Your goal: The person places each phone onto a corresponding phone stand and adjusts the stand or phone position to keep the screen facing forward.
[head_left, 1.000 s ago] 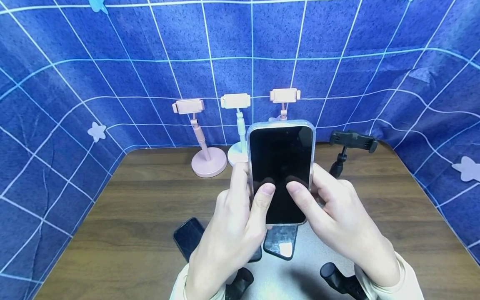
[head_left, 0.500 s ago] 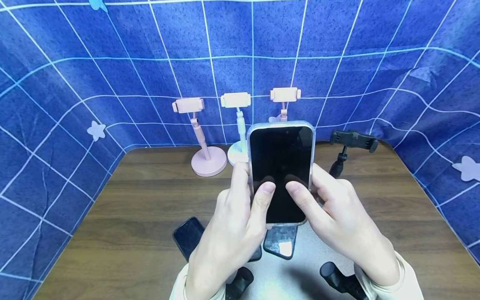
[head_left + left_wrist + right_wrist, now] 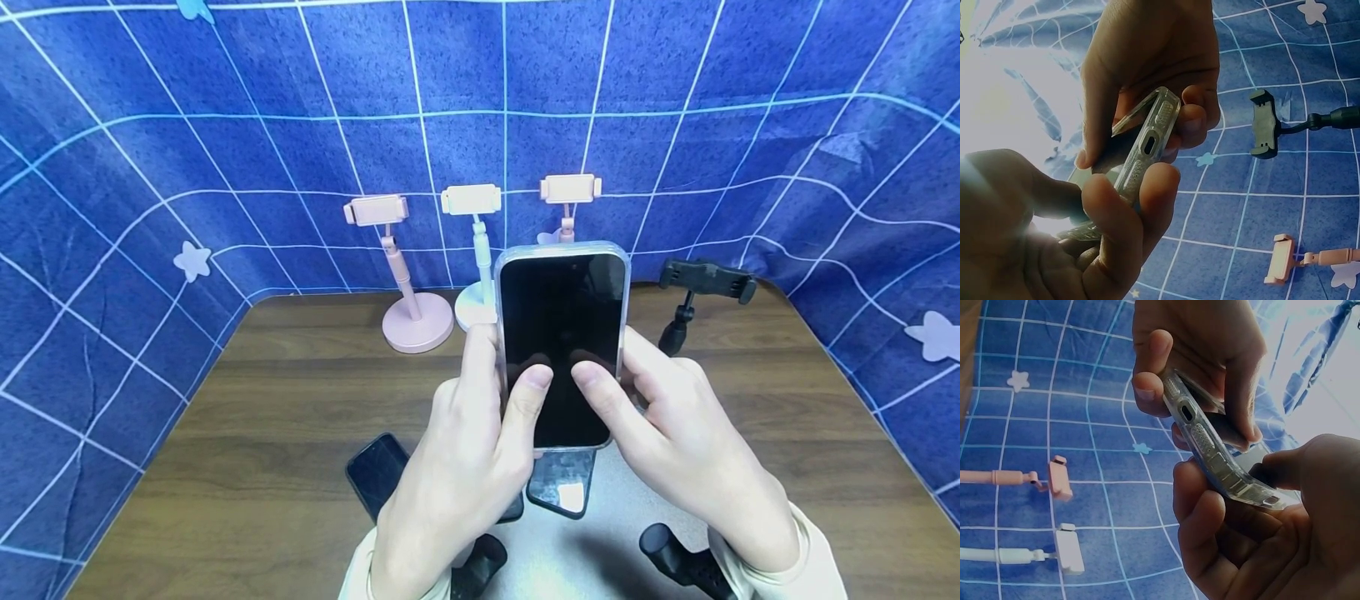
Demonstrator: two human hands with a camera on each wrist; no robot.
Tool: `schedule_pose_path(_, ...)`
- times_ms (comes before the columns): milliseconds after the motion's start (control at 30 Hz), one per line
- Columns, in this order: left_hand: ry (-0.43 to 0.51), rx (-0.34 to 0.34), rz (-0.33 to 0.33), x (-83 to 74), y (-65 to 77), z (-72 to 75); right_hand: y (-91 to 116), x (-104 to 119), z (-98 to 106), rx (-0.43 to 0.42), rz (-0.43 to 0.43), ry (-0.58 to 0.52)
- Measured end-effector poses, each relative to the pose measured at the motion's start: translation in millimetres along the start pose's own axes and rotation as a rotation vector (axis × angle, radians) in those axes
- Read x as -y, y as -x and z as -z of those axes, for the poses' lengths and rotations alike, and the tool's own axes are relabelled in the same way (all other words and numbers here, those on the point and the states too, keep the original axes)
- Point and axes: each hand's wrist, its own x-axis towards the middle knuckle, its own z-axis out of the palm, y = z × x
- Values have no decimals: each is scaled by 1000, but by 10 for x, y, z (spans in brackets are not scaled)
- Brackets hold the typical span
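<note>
A smartphone (image 3: 564, 325) in a clear case is held upright over the table, its dark screen turned to the head camera. My left hand (image 3: 457, 467) grips its left edge, thumb on the lower screen. On the opposite edge my right hand (image 3: 690, 442) grips it the same way, the two thumbs close together. The clear case (image 3: 1147, 147) shows its bottom edge with the port cutout in the left wrist view. From the right wrist view the case (image 3: 1207, 444) appears with fingers curled behind its back.
Another phone (image 3: 560, 483) lies below the held one, and a dark phone (image 3: 377, 471) lies left, partly behind my left hand. At the back stand a pink phone stand (image 3: 417, 323), a white one (image 3: 471, 201), another pink one (image 3: 570, 190) and a black holder (image 3: 705, 280).
</note>
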Motion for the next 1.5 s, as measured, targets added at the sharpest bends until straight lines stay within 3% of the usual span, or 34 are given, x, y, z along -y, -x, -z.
schedule_pose_path(333,23,25,69,-33,-3,14,22,-19,3,-10,3,8)
schedule_pose_path(700,4,34,87,-44,-3,20,20,-6,10,-1,-20,2)
schedule_pose_path(1033,-2,21,42,-22,2,15,19,-1,10,3,-16,-6)
schedule_pose_path(1500,-8,21,58,-24,-6,15,26,-19,7,-11,-8,-6)
